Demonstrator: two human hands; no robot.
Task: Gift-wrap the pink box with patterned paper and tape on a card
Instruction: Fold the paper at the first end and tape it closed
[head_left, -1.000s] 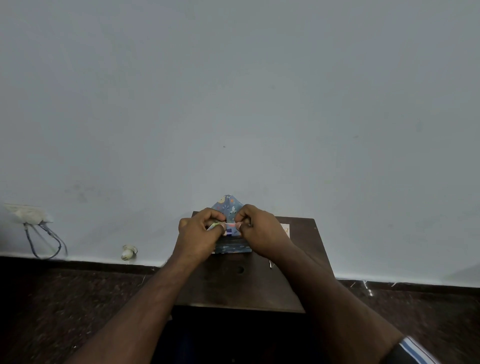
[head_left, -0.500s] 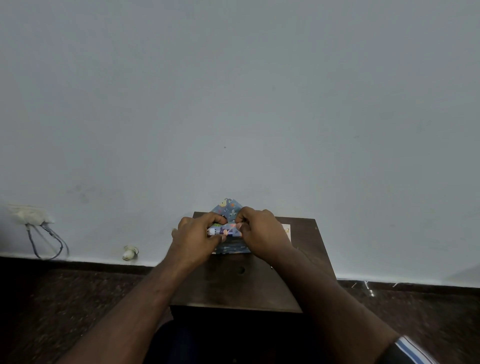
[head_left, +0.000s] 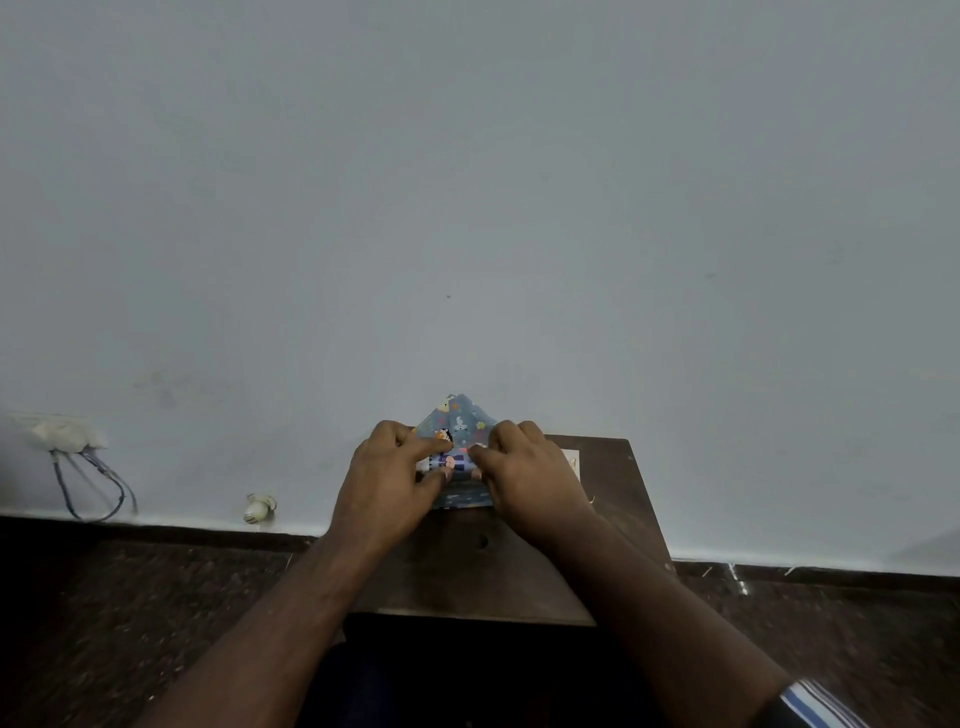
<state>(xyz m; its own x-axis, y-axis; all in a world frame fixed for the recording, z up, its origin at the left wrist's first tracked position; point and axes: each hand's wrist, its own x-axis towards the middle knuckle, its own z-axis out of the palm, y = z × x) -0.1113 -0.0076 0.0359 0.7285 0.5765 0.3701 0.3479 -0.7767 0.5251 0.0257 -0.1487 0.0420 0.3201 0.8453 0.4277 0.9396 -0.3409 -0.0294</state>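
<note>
Both hands have spread apart slightly since a second ago, uncovering more of the narrow band of paper between them; the thumbs, earlier curled tight over it, now lie flatter. Left hand (head_left: 387, 480) rests on the left part of the box (head_left: 462, 500), its fingers (head_left: 415, 441) bent and pressing the paper (head_left: 457, 418) down, thumb tip beside a small light strip on the fold; whether that strip is tape cannot be told. Right hand (head_left: 527, 473) mirrors it on the right part of the box, fingers bent over the fold, index tip just beside the left thumb. Neither hand is seen to wrap round anything; both press down on the paper. Blue patterned paper covers the box, and a triangular flap stands up behind the hands against the wall (head_left: 467, 208). Box sits at the far edge of the surface (head_left: 467, 571), a small dark wooden top, touching or nearly touching the wall. Right of the box, partly hidden by the right hand, a pale card (head_left: 571, 460) lies flat on the surface. Left of the box, low on the wall, hang a socket (head_left: 57, 434) with looped wires and a small white fitting (head_left: 258, 508).
</note>
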